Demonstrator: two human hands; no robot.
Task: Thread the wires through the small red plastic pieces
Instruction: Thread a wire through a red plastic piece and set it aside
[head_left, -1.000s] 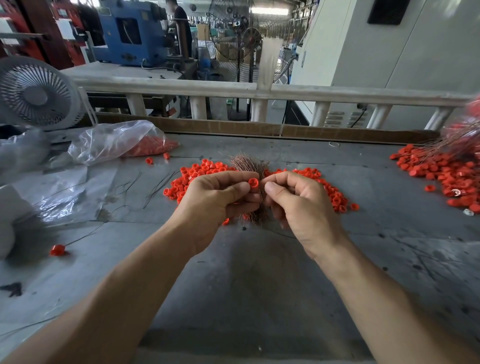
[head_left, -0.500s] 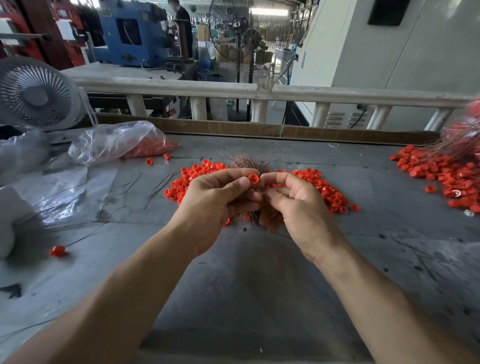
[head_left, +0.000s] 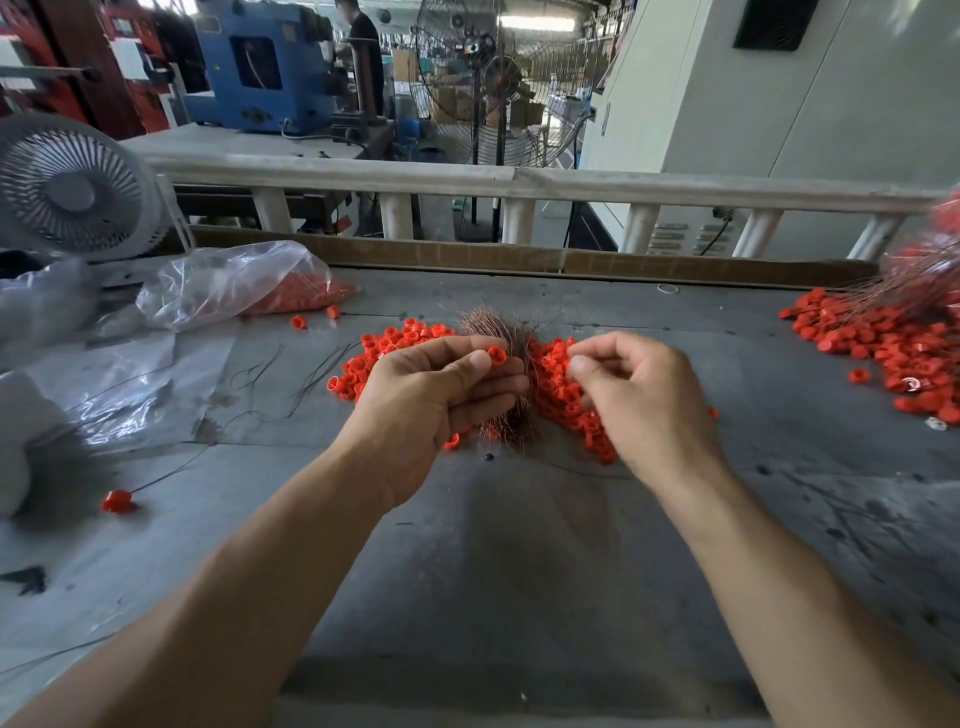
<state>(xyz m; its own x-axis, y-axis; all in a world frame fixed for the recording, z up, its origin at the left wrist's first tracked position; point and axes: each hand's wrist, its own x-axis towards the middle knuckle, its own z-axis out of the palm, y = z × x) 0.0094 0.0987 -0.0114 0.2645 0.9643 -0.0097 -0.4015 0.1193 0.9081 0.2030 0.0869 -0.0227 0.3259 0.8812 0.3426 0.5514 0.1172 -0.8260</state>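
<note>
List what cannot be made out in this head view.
- Wire between left hand and right hand: too thin to see.
- Whether the red piece is threaded: too small.
- Wire bundle: middle hidden by left fingers.
- Right pile: cut off by the edge, blurred above.
- Bag contents: veiled by plastic.

Bare forearms; hands (head_left: 535, 395) ungloved; no sleeves visible.

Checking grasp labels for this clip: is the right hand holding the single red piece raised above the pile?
No. The red piece is pinched at the fingertips of the left hand, while the right hand is apart from it.
</note>
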